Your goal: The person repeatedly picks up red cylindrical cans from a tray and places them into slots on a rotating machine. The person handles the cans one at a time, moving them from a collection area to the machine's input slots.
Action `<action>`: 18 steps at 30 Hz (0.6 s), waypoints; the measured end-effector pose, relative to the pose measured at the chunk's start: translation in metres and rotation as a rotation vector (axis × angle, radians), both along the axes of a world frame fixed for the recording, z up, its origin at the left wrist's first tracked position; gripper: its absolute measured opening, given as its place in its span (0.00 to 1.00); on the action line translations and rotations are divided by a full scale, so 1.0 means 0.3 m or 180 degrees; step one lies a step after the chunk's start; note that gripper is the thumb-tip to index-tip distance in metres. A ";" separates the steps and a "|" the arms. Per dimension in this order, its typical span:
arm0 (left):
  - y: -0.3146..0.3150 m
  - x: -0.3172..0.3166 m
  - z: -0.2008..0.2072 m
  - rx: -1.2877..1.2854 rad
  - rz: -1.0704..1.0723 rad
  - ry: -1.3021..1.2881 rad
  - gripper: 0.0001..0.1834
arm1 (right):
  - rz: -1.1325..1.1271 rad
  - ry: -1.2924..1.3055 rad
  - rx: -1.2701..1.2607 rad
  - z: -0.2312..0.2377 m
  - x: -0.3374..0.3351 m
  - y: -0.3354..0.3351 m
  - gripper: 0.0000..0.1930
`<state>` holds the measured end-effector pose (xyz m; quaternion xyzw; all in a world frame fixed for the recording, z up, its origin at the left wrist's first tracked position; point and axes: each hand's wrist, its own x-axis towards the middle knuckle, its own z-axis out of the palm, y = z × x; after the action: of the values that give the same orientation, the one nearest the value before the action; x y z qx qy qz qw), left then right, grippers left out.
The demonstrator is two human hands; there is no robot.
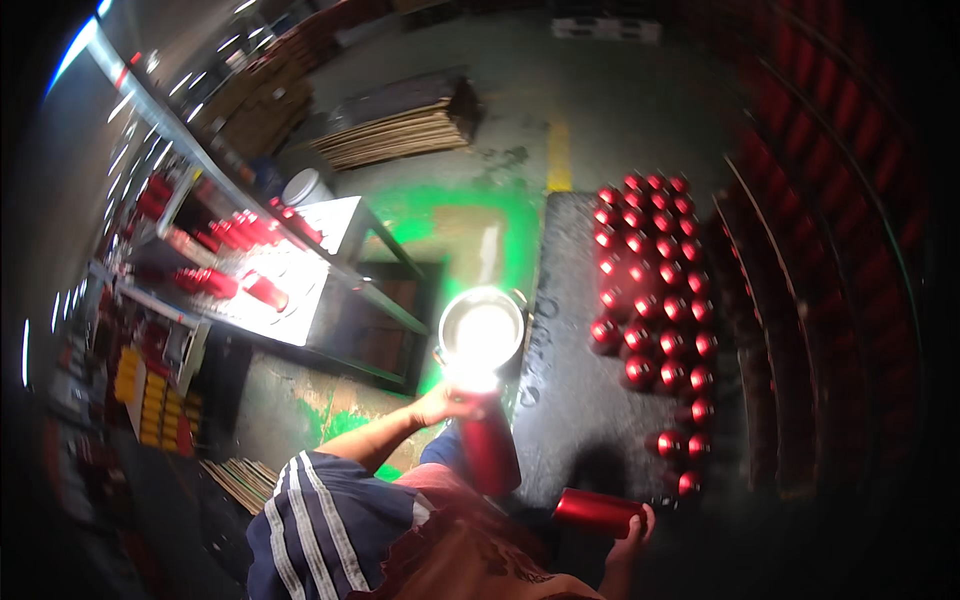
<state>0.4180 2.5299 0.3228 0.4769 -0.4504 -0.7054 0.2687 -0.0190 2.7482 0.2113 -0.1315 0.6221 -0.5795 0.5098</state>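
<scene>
My left hand (448, 402) is closed round the upper end of a red cylinder (490, 452), held upright in front of my body. Bright glare hides where its top meets the rim of a round metal pot (448, 325) with side handles. Lower right, my right hand (632, 535) grips the end of another glossy red cylinder (592, 511), which lies roughly level. That one is beside the near edge of a dark grey tabletop (565, 350). Rows of red domed cylinders (670, 344) stand on the tabletop's right part.
On the left, a brightly lit table (325, 222) bears several red cylinders (265, 292) behind a metal frame post (175, 130). Yellow items (160, 405) sit low at left. Stacked flat boards (400, 135) lie on the floor ahead. Racks of red cylinders (830, 200) rise at right.
</scene>
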 end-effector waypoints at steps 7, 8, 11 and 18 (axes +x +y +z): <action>-0.333 0.553 -0.184 0.0469 0.0708 0.1666 0.22 | 0.1014 -0.2809 -0.0983 0.151 0.674 -0.641 0.23; -0.355 0.606 -0.204 0.0748 0.0735 0.2014 0.22 | 0.1462 -0.3510 -0.0978 0.176 0.768 -0.730 0.23; -0.422 0.701 -0.241 0.1415 0.0663 0.2890 0.21 | 0.1882 -0.4304 -0.1017 0.206 1.027 -0.928 0.23; -0.573 0.762 -0.173 0.2039 0.0113 0.3966 0.19 | 0.2170 -0.5158 -0.0613 0.176 1.297 -1.266 0.19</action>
<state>0.6467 2.3581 0.2710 0.0467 0.0253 -0.9409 0.3345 0.3700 2.3685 0.2642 0.0989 -0.0550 -0.3610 0.9257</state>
